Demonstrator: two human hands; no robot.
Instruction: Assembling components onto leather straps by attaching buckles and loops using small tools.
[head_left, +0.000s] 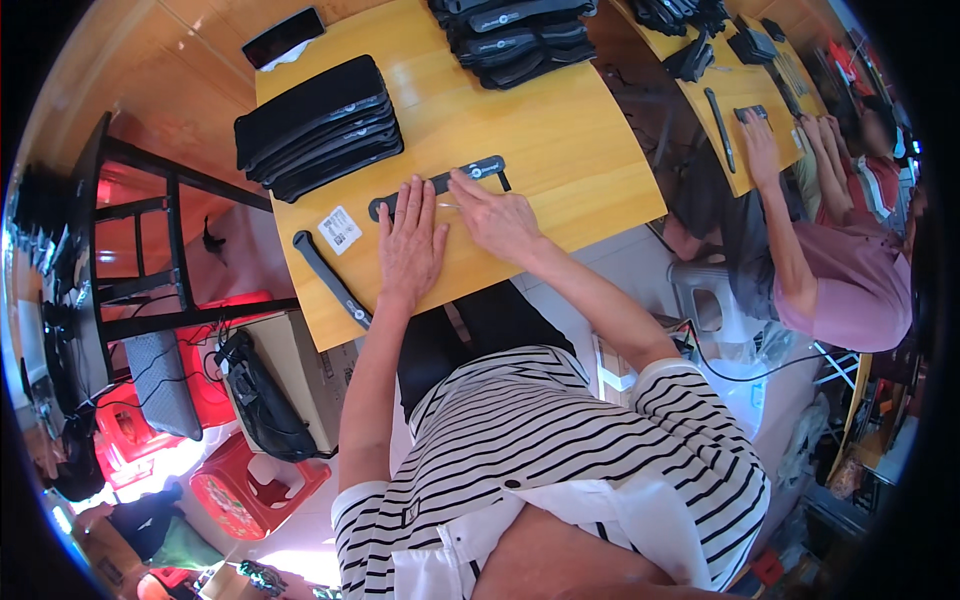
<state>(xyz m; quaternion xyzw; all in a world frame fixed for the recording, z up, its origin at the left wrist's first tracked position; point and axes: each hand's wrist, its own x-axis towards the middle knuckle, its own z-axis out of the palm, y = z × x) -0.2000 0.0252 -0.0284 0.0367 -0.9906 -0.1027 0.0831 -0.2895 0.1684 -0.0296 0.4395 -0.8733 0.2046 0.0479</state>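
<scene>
A black padded strap (488, 170) with a small pale logo lies across the wooden table in front of me. My left hand (412, 245) rests flat on its left part, fingers stretched out and close together. My right hand (498, 218) is curled, its index fingertip pressing on the strap right of my left hand. From its grip a thin shiny tool (449, 206) pokes out toward the left hand; most of it is hidden. Left of my hands lie a white printed label (340, 231) and another black strap (333, 280), slanting along the table's edge.
A stack of black folded straps (318, 125) stands at the far left of the table (580, 190), a phone (284, 38) behind it. More black bundles (525, 45) are piled at the back. A black metal frame (140, 235) stands left. At right, a co-worker (840, 270) sits at another table.
</scene>
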